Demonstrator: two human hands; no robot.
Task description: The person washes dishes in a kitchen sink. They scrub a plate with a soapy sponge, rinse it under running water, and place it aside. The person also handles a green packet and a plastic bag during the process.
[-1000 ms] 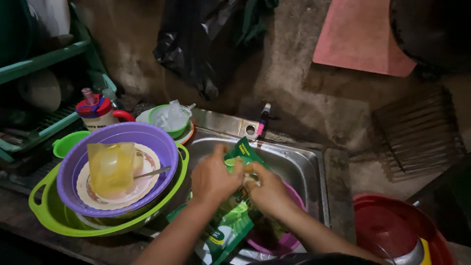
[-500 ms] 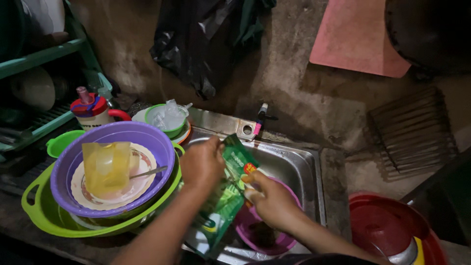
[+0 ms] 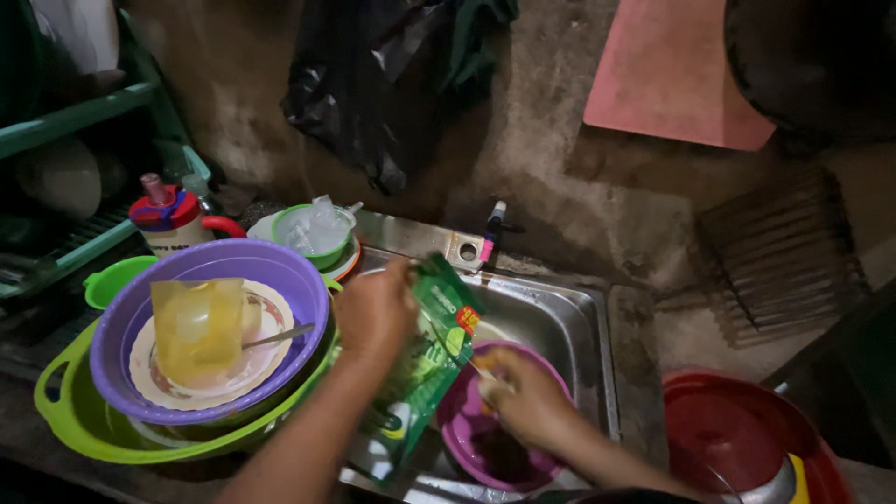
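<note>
- Green pouch (image 3: 425,359): tilted over the steel sink (image 3: 569,313), its spout above the purple bowl (image 3: 467,439).
- Our left hand (image 3: 373,313) clamps its top; right hand (image 3: 527,401) fingers are curled at the bowl, holding something we cannot make out.
- Risk, we judge: wet grip slips, the pouch drops, soap floods out.

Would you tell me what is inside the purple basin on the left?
The purple basin holds a patterned plate, a yellow jug and a utensil. Whatever lies beneath the plate is covered.

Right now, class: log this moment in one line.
left hand: holds green pouch | right hand: in purple bowl | sink
</note>
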